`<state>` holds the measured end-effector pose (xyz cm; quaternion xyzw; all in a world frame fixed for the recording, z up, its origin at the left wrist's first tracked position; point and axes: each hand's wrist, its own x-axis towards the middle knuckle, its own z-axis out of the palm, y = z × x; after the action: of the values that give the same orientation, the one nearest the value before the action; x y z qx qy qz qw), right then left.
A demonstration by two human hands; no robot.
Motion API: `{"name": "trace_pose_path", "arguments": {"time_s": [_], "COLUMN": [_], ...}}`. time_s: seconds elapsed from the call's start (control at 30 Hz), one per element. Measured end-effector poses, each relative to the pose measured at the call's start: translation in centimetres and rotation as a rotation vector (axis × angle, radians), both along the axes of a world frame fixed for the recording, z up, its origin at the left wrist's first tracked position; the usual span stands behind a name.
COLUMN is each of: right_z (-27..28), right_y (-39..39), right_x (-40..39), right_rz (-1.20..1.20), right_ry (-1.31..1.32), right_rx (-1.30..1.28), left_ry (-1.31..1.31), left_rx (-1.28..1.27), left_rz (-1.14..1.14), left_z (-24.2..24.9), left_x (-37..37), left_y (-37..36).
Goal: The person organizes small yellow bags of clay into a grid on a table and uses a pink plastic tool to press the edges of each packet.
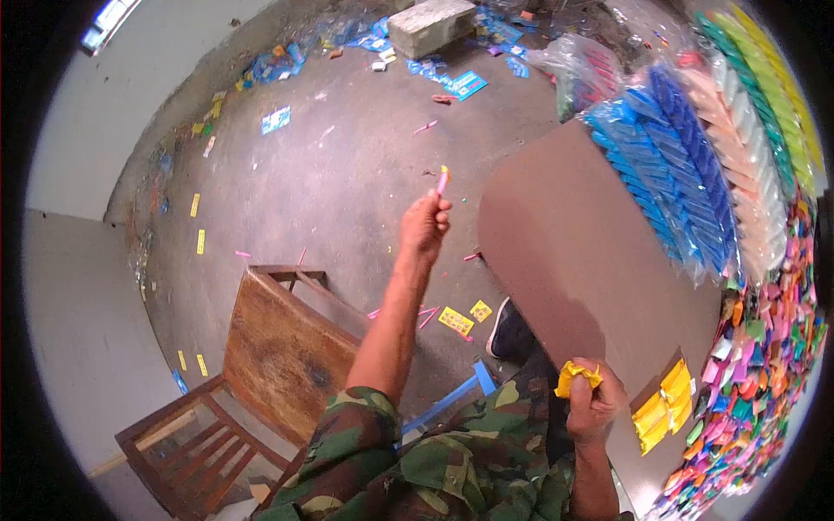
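My left hand [423, 227] is stretched out over the floor, its fingers closed on a thin pink strip [443, 181] with a yellow tip that points up. My right hand [596, 401] is closed near the table's edge, pinching a crumpled yellow wrapper-like piece [575, 379] between thumb and fingers. Beside that hand, yellow packets [665, 408] lie side by side on the brown table [599, 234]. What the yellow piece contains, if anything, is hidden.
Clear-wrapped bundles of folded blue pieces [643, 165], with other colours alongside, lie on the table near a heap of small colourful pieces [747, 391]. A wooden chair [287, 347] stands at left. Litter, pink strips and a concrete block [432, 28] are on the floor.
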<state>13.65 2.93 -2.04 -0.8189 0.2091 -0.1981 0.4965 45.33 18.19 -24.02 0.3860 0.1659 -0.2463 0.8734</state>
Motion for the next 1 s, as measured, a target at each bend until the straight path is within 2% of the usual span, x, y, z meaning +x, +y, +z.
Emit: {"name": "trace_pose_path", "arguments": {"time_s": [0.17,0.27,0.43,0.5,0.57,0.67,0.73,0.9,0.97,1.0], "right_z": [-0.9,-0.6,-1.1,-0.8,-0.8,-0.9,-0.8,-1.1,-0.9,-0.7], "right_y": [0.1,0.3,-0.1,0.3,0.4,0.1,0.2,0.2,0.1,0.2], "right_x": [-0.4,-0.2,-0.7,-0.4,-0.4,-0.4,-0.3,-0.4,-0.5,-0.6], "right_rz": [-0.027,-0.022,-0.022,-0.031,-0.025,-0.004,-0.002,-0.002,0.014,0.024], "right_ry": [0.024,0.030,0.047,0.036,0.034,0.038,0.028,0.012,0.016,0.029], "right_rx": [-0.060,-0.074,-0.076,-0.064,-0.057,-0.057,-0.063,-0.069,-0.074,-0.080], "left_ry": [0.217,0.274,0.340,0.315,0.332,0.380,0.403,0.468,0.526,0.550], "left_rx": [-0.143,-0.211,-0.171,-0.233,-0.170,-0.142,-0.166,-0.051,-0.117,-0.096], "left_rz": [0.044,0.064,0.062,0.044,0.078,0.047,0.035,-0.214,-0.003,0.033], "left_z": [-7.0,-9.4,-11.0,-12.0,-10.9,-12.6,-12.9,-12.8,-13.4,-13.3], "left_x": [-5.5,-8.4,-11.1,-11.1,-10.8,-11.0,-11.7,-17.1,-19.4,-20.2], "left_y": [-3.6,-5.1,-5.6,-7.1,-9.0,-11.8,-11.6,-7.1,-4.1,-3.0]}}
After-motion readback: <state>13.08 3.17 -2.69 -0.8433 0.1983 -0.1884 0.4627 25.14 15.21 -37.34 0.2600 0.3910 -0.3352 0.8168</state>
